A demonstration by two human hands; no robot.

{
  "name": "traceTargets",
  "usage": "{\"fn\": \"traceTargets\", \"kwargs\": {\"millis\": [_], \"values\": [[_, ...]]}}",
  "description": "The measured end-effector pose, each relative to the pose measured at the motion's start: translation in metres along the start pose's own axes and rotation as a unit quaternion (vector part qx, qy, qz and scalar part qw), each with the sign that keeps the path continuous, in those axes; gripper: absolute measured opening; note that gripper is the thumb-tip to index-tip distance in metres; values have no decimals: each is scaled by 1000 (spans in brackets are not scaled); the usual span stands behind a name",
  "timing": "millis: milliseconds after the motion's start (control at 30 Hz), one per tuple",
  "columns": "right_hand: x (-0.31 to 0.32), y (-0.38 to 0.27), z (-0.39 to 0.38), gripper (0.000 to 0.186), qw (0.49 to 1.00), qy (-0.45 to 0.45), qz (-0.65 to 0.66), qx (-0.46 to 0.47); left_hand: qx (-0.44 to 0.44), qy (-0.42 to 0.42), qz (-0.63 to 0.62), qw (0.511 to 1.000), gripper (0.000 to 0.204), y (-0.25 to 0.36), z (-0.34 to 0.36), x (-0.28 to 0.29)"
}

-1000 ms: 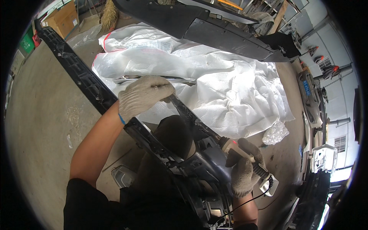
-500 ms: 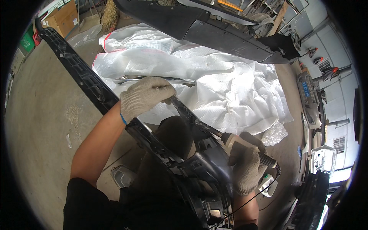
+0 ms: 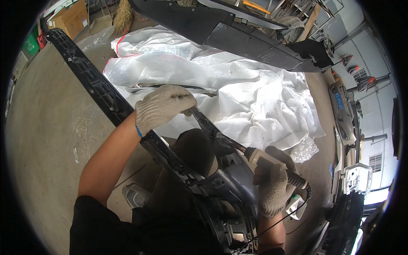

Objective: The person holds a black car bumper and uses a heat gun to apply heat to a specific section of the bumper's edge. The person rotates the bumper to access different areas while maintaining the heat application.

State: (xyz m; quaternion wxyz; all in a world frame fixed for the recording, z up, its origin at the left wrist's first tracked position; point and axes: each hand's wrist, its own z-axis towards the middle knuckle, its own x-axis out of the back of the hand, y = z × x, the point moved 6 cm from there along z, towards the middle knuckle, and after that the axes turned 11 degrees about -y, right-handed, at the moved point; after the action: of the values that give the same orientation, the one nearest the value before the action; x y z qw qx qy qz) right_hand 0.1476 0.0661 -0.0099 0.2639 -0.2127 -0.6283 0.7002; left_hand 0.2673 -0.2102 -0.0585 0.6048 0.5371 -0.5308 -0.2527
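Observation:
A long black plastic bumper [image 3: 91, 78] runs from the far left down to my lap, its inner ribs showing. My left hand [image 3: 165, 104], in a knitted work glove, lies across it. Its fingers are closed at the end of a narrow black arm [image 3: 204, 121] of the bumper; whether they also hold something small is hidden. In the same kind of glove, my right hand [image 3: 275, 182] grips a corded beige hot-air gun [image 3: 260, 158]. The gun's metal nozzle [image 3: 235, 144] points up-left and lies against or just over the narrow arm; contact is hard to tell.
White plastic sheeting [image 3: 255, 97] covers the floor ahead, with another dark bumper [image 3: 250, 40] beyond. The gun's cord [image 3: 272, 225] trails past my right forearm. A white jug [image 3: 295, 207] stands at right, a cardboard box [image 3: 70, 19] and a straw broom [image 3: 122, 19] at far left.

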Motion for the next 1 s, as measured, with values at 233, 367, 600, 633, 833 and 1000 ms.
{"fn": "traceTargets", "kwargs": {"millis": [233, 367, 600, 633, 833, 1000], "values": [[3, 0, 9, 45, 999, 32, -12, -38, -25, 9, 52, 998, 32, 3, -2, 1], [6, -6, 1, 51, 996, 83, -15, -14, 33, 2, 11, 999, 36, -9, 2, -1], [16, -13, -3, 54, 994, 76, -70, -42, 20, 11, -20, 1000, 36, -9, 2, -1], [17, -14, -4, 54, 993, 87, -73, -40, 20, 12, -22, 999, 36, -9, 2, -1], [10, -18, -7, 59, 987, 108, -112, -29, 20, 21, -22, 999, 37, -9, 2, -2], [15, -11, -11, 60, 988, 115, -76, -66, 32, 11, -16, 999, 36, -9, 2, -2]]}}
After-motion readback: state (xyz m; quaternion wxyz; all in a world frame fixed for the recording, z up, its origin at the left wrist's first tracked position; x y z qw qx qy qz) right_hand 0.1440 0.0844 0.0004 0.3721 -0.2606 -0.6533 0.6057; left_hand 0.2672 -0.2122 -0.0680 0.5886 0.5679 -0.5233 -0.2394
